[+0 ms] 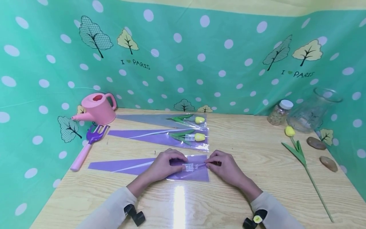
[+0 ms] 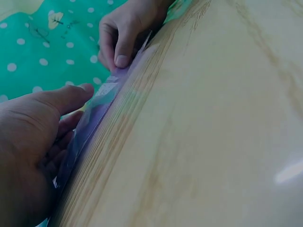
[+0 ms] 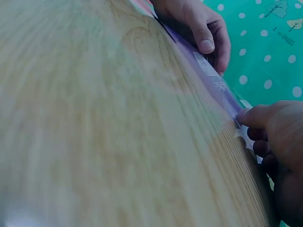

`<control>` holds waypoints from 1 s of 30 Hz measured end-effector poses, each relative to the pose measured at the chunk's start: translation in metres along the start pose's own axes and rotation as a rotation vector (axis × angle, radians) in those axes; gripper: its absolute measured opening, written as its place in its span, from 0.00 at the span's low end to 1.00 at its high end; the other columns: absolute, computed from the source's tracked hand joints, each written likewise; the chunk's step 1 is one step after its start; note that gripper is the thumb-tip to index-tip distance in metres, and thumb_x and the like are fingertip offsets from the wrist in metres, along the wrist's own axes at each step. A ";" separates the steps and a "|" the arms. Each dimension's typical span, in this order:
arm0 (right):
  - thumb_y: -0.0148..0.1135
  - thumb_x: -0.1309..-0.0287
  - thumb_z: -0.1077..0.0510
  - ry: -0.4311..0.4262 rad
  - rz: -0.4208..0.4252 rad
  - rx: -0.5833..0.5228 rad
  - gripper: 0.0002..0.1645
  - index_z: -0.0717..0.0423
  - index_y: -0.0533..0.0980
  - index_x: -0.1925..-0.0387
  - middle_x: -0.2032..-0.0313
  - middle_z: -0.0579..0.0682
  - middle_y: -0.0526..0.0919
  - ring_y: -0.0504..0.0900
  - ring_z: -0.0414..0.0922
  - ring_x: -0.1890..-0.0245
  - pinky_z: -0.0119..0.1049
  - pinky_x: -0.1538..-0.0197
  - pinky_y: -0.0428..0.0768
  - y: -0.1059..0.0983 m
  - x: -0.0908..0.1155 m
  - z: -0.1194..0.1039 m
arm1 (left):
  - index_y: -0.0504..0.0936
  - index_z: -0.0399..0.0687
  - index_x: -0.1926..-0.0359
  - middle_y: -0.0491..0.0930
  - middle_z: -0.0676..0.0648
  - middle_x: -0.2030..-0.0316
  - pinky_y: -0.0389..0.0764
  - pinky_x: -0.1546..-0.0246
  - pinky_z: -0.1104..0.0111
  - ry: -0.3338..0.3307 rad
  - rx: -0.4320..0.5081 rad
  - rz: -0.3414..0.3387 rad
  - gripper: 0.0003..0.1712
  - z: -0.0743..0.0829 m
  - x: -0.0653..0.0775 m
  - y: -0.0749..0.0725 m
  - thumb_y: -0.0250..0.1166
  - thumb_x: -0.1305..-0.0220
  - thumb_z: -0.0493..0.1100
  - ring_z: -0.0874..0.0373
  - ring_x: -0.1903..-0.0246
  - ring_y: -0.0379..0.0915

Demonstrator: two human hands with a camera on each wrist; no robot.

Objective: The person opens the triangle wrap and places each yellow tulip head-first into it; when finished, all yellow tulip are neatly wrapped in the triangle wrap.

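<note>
A purple cone-shaped flower sleeve (image 1: 197,176) with a clear front lies flat on the table, its narrow end to the left. My left hand (image 1: 167,165) rests on it, thumb and fingers spread apart beside a small printed label (image 1: 188,167). In the left wrist view a gap shows between that thumb (image 2: 75,97) and the fingers. With thumb and forefinger, my right hand (image 1: 224,166) pinches the sleeve's wide right edge. The right wrist view also has these fingertips (image 3: 244,116) at the edge. No flower shows inside this sleeve.
Behind lie a purple sleeve (image 1: 148,135) and a greyish one (image 1: 143,118), each with a yellow tulip. At left are a pink watering can (image 1: 100,109) and a hand fork (image 1: 81,156). A loose tulip (image 1: 313,178), jar (image 1: 278,114), glass vase (image 1: 307,113) and two stones (image 1: 315,143) occupy the right.
</note>
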State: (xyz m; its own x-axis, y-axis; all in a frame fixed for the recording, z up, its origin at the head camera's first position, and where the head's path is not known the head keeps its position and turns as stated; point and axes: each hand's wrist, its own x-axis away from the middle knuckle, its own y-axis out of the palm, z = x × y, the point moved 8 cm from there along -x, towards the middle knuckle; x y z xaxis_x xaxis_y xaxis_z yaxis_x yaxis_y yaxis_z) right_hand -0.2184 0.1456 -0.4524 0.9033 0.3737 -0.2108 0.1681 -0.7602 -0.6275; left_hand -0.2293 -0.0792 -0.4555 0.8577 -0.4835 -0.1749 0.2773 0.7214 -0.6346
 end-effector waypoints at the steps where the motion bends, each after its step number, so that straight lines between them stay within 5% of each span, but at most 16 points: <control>1: 0.75 0.42 0.61 0.008 0.004 -0.011 0.07 0.48 0.90 0.61 0.63 0.38 0.85 0.80 0.34 0.65 0.28 0.62 0.82 -0.001 0.000 0.000 | 0.90 0.62 0.53 0.87 0.63 0.53 0.78 0.37 0.60 0.007 -0.002 -0.001 0.14 0.000 0.000 0.000 0.78 0.42 0.49 0.61 0.45 0.80; 10: 0.74 0.41 0.62 0.027 0.034 -0.066 0.06 0.48 0.90 0.62 0.65 0.39 0.85 0.79 0.36 0.66 0.28 0.65 0.80 -0.007 -0.001 -0.003 | 0.90 0.61 0.53 0.87 0.60 0.52 0.79 0.38 0.59 0.064 -0.029 0.010 0.16 0.002 0.000 -0.001 0.79 0.43 0.51 0.58 0.44 0.80; 30: 0.73 0.39 0.58 0.072 0.051 -0.152 0.05 0.48 0.90 0.61 0.64 0.42 0.86 0.81 0.38 0.64 0.28 0.63 0.81 -0.011 -0.002 -0.001 | 0.90 0.60 0.54 0.88 0.61 0.54 0.79 0.38 0.59 0.059 -0.016 0.033 0.11 0.004 -0.001 -0.005 0.76 0.38 0.48 0.59 0.45 0.80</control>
State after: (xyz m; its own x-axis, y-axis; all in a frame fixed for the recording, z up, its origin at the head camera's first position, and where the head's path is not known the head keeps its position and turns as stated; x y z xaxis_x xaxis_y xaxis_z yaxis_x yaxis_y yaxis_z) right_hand -0.2220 0.1525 -0.4444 0.9372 0.2975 -0.1819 0.1738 -0.8508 -0.4959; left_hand -0.2300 -0.0802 -0.4492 0.8389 -0.4887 -0.2396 0.2425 0.7297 -0.6393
